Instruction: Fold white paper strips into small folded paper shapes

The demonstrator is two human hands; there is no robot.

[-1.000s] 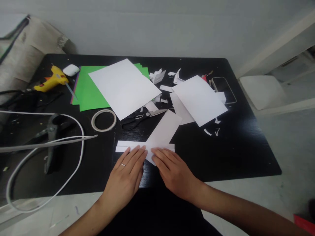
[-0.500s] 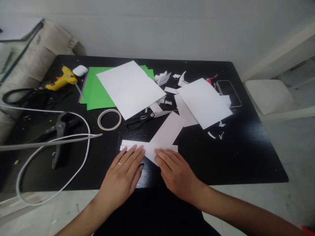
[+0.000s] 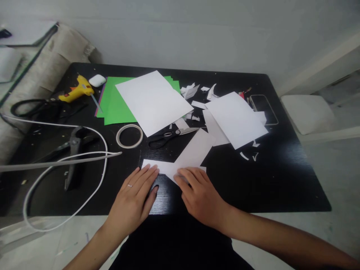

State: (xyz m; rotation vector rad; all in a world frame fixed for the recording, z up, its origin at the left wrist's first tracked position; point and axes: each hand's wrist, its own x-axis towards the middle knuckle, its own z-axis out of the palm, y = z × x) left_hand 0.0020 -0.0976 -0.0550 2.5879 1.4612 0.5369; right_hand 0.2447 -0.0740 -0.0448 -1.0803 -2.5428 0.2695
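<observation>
Nearest are the two hands, over a pale strip of paper (image 3: 161,167) near the front edge of the black tabletop (image 3: 267,180). The left hand (image 3: 134,198) is open and flat, fingertips on the strip's left part, thumb held apart. The right hand (image 3: 201,195) rests bent fingers on its right part; its thumb is hidden, so I cannot tell whether it pinches anything. A broader white piece (image 3: 194,148) crosses the strip, slanting towards one o'clock.

From the strip, black-handled scissors (image 3: 177,132) lie at twelve o'clock and a tape roll (image 3: 129,146) at ten. A white sheet (image 3: 236,120) sits at two, a phone (image 3: 266,105) just beyond. Farther off, a large white sheet (image 3: 153,105) at eleven overlaps green sheets (image 3: 118,105); a yellow glue gun (image 3: 80,88) lies at ten.
</observation>
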